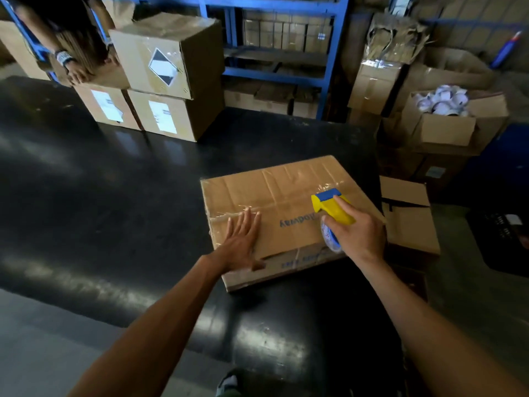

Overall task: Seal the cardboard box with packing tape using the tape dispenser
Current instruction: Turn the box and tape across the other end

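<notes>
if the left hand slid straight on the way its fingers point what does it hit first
Nothing soon, probably: the left hand lies flat on the box, fingers pointing across its taped top. Stacked boxes stand far beyond.

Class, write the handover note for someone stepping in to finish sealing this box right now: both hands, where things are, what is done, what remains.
Left hand: open, flat on the cardboard box, near its left end, holding it down.
Right hand: gripping the yellow and blue tape dispenser, its head on the box top near the right end.
Box lies on the black table.
Done: clear tape shows along the centre seam and over the left end.
Left: the strip at the right end looks unfinished; carry it over the edge, cut it, press it down.
</notes>
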A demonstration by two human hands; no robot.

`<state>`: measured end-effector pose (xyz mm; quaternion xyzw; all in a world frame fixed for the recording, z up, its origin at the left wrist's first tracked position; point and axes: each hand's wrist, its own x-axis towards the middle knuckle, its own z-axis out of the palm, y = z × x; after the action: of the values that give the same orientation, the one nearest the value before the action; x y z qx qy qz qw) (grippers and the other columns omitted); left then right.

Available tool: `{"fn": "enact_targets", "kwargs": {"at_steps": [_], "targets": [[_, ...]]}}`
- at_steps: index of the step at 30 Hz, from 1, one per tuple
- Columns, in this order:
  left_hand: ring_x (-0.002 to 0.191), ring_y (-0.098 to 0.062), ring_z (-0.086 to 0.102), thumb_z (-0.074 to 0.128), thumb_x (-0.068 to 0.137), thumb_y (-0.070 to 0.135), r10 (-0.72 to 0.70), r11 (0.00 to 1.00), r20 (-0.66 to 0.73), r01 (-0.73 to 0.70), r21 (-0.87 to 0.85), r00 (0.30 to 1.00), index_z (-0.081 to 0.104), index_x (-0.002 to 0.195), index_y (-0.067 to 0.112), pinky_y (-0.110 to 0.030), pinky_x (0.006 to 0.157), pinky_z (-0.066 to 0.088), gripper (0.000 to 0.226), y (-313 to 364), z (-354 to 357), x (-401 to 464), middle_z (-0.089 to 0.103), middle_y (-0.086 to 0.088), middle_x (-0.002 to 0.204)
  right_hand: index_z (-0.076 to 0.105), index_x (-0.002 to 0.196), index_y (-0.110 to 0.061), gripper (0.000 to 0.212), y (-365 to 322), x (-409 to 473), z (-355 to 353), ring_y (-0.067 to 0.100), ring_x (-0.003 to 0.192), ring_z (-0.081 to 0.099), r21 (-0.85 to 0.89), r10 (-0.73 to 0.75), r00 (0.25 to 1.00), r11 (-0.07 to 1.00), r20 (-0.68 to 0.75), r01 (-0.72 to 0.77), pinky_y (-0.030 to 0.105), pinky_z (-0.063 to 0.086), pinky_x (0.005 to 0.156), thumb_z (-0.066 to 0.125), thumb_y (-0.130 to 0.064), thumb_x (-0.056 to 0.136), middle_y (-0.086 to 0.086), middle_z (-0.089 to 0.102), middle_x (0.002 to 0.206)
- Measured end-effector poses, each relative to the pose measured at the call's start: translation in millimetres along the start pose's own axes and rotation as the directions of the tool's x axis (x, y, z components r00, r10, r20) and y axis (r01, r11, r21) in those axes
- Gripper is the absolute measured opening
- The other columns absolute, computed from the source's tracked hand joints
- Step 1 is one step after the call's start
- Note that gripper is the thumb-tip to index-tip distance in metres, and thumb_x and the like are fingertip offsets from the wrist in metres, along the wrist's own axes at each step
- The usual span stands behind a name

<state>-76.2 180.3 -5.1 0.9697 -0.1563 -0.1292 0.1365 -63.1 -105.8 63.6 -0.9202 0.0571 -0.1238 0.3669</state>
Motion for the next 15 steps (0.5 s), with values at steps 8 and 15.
{"fn": "enact_targets", "kwargs": {"at_steps": [8,15], "targets": [[0.145,-0.047,-0.025,0.052,0.075,0.082,0.042,0.975,0.143,-0.072,0.212,0.989,-0.017,0.155,0.035,-0.062,0.117,-0.012,0.116,-45,-21,32,-0.027,-0.023,0.160,0.059,0.126,-0.051,0.058,-31,8,12,0.018,0.108,0.062,0.066,0.087,0.996,0.994,-0.035,-0.085,0.033,0.050,0.088,0.072,-0.062,0.071,-0.005,0.069,0.118],[0.147,-0.037,-0.028,0.074,0.074,0.064,0.027,0.946,0.341,-0.134,0.294,0.940,-0.021,0.152,0.035,-0.058,0.116,-0.015,0.126,-103,-78,67,-0.029,-0.013,0.162,0.058,0.128,-0.047,0.061,-26,-1,10,0.006,0.091,0.059,0.160,0.286,0.955,0.949,-0.077,-0.271,0.034,0.052,0.086,0.076,-0.057,0.070,-0.015,0.063,0.096]]}}
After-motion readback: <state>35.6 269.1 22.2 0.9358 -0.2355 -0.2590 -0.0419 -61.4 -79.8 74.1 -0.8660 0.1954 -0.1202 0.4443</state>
